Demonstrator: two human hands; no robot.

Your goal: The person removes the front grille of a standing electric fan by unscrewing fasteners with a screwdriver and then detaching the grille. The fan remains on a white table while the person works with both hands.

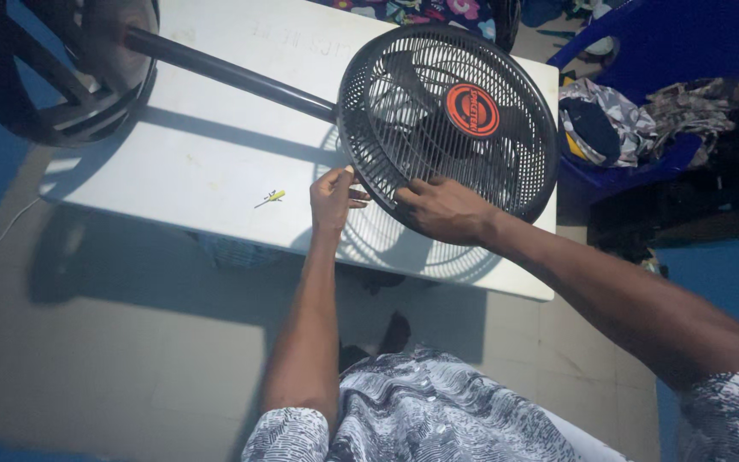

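Head view, looking down: standing fan lies on its side across a white table (207,154), long axis running upper left to lower right. Round base (53,68) hangs off the far-left corner, dark pole (224,73) crosses the tabletop, dark fan guard (446,120) sits at the right end with its front grille tilted up toward the camera. Red round badge (472,109) at the grille centre, blades visible behind the wires. Both hands are at the guard's near-lower rim, so the guard lies directly ahead of and above the fingers (away from the body). Left hand (331,198) is at the rim's lower-left arc, fingers curled and pinching the rim edge, thumb on the outside. Right hand (442,210) lies flat on the lower grille, fingers pressed together and hooked over the wires just inside the rim; the fingertips are partly hidden, so I cannot tell how deep they go. The hands are near each other along the same arc, left slightly further left and lower; right has more contact area on the grille. Small yellow-handled screwdriver (271,198) lies on the table just left of the left hand, apart from it, nearer to that hand than to the right. Blue plastic chair (643,51) piled with clothes stands beyond the table's right edge, well apart from both hands.
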